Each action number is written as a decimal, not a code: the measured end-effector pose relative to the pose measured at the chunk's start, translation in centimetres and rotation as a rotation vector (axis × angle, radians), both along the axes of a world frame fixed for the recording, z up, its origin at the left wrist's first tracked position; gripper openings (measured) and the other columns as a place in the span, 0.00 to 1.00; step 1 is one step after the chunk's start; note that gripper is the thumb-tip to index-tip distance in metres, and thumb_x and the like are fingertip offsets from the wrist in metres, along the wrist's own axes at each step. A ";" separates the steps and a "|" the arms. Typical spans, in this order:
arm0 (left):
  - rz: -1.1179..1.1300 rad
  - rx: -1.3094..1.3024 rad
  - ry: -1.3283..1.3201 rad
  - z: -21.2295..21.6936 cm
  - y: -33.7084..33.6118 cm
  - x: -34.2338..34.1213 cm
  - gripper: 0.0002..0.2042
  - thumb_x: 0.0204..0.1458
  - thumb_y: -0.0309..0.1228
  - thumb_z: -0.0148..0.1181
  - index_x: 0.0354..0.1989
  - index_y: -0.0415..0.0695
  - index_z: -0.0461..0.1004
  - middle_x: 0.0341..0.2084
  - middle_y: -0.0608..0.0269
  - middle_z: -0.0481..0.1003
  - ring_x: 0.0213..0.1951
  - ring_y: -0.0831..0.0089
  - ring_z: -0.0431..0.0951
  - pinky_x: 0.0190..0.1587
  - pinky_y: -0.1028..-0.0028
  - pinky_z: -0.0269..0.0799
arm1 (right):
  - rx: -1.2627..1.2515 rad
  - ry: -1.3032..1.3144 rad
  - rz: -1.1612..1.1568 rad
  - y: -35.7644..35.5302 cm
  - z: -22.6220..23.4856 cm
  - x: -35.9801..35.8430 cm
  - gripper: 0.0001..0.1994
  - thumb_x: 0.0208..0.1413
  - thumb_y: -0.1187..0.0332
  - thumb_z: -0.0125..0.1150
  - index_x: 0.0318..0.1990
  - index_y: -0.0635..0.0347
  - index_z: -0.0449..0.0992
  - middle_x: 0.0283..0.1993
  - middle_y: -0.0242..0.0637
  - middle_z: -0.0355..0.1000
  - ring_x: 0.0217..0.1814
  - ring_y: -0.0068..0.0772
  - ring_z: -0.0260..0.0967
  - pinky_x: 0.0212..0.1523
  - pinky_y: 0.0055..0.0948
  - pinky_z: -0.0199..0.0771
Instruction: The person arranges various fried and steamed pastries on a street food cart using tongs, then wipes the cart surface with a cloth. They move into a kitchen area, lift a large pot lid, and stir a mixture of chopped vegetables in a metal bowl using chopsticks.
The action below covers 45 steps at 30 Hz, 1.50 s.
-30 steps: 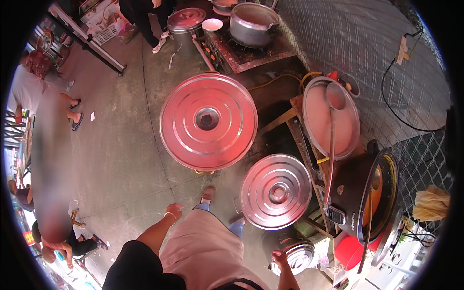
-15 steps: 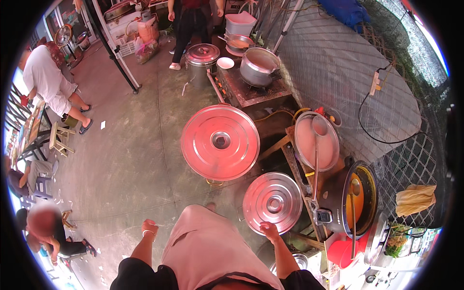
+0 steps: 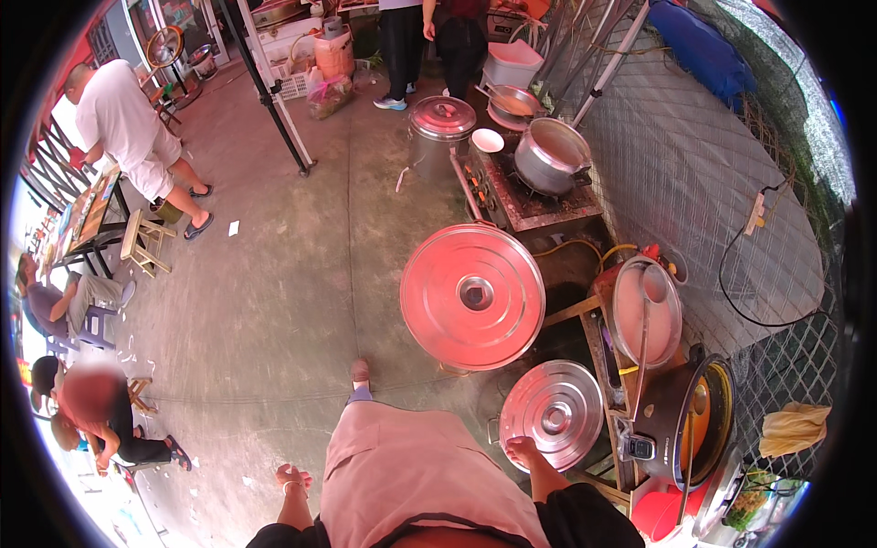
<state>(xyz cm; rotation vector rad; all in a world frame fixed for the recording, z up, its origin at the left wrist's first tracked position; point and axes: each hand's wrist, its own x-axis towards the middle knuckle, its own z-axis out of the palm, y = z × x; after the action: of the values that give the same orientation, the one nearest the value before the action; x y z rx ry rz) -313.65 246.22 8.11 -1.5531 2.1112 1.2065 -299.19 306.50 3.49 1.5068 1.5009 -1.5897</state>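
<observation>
My left hand hangs beside the pale apron, fingers loosely bent and apart, holding nothing. On the other side, my right hand is empty too, its fingers slack and a little curled. It overlaps the near rim of a silver pot lid; whether it touches cannot be made out. Farther ahead, a larger round lid, tinted red by the light, covers a big pot. My foot shows in front of the apron.
At right stand a pan of pale liquid with a ladle, a black cooker of orange soup and a red bucket. Ahead are a stove with a pot and a lidded pot. People and stools are at left.
The surroundings have shifted right and somewhat down in my view. My foot has come out ahead of the apron. Another person's legs now show at the back. Both my hands remain empty.
</observation>
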 end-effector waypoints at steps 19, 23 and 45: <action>-0.507 0.186 -0.019 -0.7 -5.1 -63.2 0.13 0.54 0.37 0.48 0.47 0.50 0.67 0.32 0.60 0.71 0.30 0.61 0.75 0.28 0.58 0.75 | 0.091 0.158 0.034 -8.1 8.6 -40.1 0.13 0.50 0.70 0.58 0.44 0.60 0.74 0.36 0.36 0.74 0.32 0.27 0.73 0.30 0.24 0.74; -0.613 0.211 -0.016 1.0 2.7 -73.0 0.12 0.53 0.34 0.50 0.45 0.50 0.69 0.31 0.62 0.71 0.29 0.63 0.76 0.27 0.60 0.76 | 0.023 -0.002 -0.077 -6.1 7.0 -43.6 0.14 0.52 0.68 0.57 0.46 0.60 0.73 0.39 0.34 0.74 0.39 0.30 0.73 0.38 0.30 0.74; -0.987 0.220 -0.259 7.2 33.1 -110.0 0.13 0.52 0.35 0.53 0.45 0.48 0.69 0.34 0.60 0.72 0.33 0.60 0.77 0.32 0.56 0.77 | 0.247 0.409 -0.489 14.3 7.4 -79.7 0.09 0.50 0.76 0.55 0.41 0.63 0.73 0.30 0.36 0.73 0.28 0.25 0.70 0.30 0.24 0.72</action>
<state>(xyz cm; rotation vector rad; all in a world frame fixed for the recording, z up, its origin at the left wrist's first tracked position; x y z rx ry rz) -423.64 279.32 15.29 -0.3916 2.0288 0.7646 -378.84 320.79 10.87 1.8773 1.6777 -2.1640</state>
